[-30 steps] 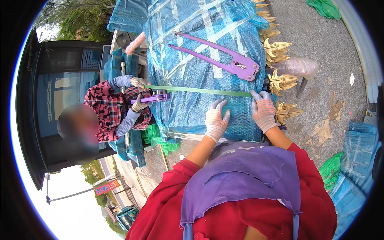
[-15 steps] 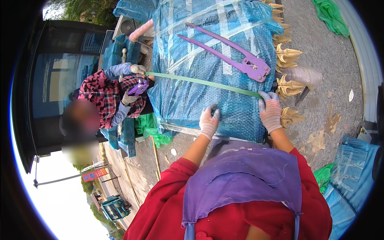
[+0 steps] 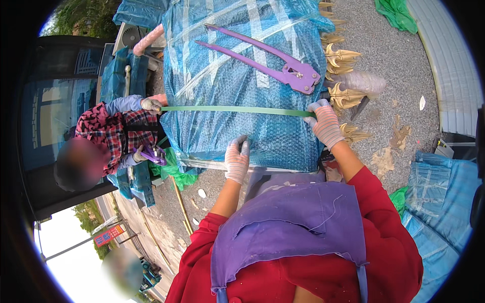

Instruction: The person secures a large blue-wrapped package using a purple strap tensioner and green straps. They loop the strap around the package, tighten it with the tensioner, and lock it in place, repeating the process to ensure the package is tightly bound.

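A large bundle wrapped in blue bubble wrap (image 3: 283, 136) stands before me. Across it runs a green plastic strap (image 3: 232, 109), whose right end my gloved right hand (image 3: 326, 124) grips at the bundle's right edge. My gloved left hand (image 3: 237, 160) is by the bundle's near side, fingers a little apart and nothing in them. On top of the wrap lies a long-handled purple strapping crimper (image 3: 302, 76), its handles toward the far left. At the left, a co-worker's gloved hand (image 3: 151, 104) holds the strap's other end. The co-worker's other hand has a purple strapping tool (image 3: 154, 153).
Gold spearhead finials (image 3: 344, 96) stick out along the bundle's right side. More blue-wrapped bundles (image 3: 429, 187) lie at the right. Green plastic sheeting (image 3: 177, 171) and a thin wooden strip (image 3: 182, 204) are on the ground at the left.
The co-worker's purple tool has moved away from the strap and nearer to me. The strap now runs more level across the bundle. My view has shifted right.
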Demonstrator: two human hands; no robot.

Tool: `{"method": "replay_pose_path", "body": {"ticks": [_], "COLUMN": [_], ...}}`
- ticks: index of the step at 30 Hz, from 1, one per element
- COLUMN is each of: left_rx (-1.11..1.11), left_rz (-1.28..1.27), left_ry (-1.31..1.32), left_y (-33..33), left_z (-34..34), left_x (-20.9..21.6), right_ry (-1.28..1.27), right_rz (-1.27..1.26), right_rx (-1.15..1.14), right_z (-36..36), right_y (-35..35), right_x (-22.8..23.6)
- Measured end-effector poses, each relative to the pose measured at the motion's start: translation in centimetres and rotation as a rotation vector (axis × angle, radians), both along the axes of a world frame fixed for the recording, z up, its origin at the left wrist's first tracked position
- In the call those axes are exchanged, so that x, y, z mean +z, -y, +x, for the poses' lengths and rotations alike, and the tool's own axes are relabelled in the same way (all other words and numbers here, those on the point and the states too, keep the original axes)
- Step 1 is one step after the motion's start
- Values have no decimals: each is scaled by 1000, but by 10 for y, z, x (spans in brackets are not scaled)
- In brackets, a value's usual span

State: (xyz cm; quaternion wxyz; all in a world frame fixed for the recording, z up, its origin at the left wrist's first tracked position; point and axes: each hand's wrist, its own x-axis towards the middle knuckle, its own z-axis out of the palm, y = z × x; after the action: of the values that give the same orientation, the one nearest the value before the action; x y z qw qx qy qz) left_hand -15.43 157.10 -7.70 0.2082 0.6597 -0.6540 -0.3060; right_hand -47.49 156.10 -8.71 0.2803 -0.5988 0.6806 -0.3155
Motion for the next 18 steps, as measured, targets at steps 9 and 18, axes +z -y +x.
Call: {"method": "replay_pose_path", "body": {"ticks": [9, 18], "left_rx": [-532, -761], "left_rz": [-482, 76], "left_ry": [295, 361], "left_y": [45, 79], "left_z": [-112, -112], "left_x": [100, 71], "right_ry": [-44, 250], "right_rz": [-110, -94], "right_rx": [-89, -113], "right_z": [25, 18], "right_y": [-17, -42], "right_x": [8, 12]}}
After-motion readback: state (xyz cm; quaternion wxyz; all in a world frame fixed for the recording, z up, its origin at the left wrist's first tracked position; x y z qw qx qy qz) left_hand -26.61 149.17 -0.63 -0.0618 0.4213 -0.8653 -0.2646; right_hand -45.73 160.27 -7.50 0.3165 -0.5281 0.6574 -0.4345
